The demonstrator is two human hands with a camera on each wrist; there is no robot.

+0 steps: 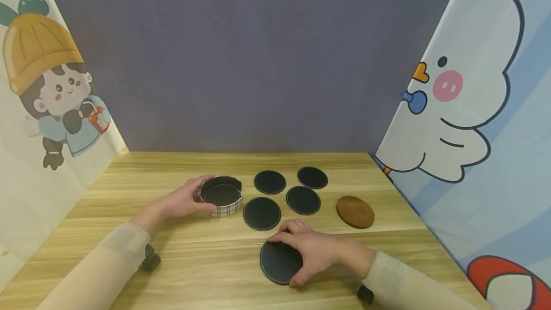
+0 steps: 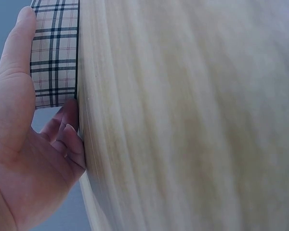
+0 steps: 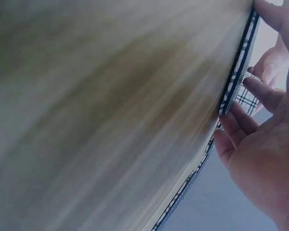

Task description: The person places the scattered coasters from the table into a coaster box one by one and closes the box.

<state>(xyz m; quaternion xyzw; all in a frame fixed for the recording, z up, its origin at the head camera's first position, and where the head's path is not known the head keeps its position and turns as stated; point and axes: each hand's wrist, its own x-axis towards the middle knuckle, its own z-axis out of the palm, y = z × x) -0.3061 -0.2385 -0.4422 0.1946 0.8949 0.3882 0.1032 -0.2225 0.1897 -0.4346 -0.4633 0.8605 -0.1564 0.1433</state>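
Note:
My left hand [image 1: 182, 201] grips the near-left side of a round coaster holder [image 1: 225, 210], black inside with a plaid outer wall and a notch at its right. In the left wrist view, the thumb lies along the holder's plaid wall [image 2: 55, 48] and the other fingers reach behind it. A round black coaster [image 1: 279, 263] near the front of the table is pinched at its edges by my right hand [image 1: 317, 251]. Seen from the right wrist, the coaster's edge [image 3: 238, 62] has a dark and white pattern, with thumb and fingertips along it.
Several more black coasters lie flat between the holder and the right side, among them a near one [image 1: 261, 214] and a far one [image 1: 312, 177]. A brown wooden disc [image 1: 355, 212] lies to the right. A grey panel [image 1: 249, 61] stands behind the wooden table [image 1: 193, 271].

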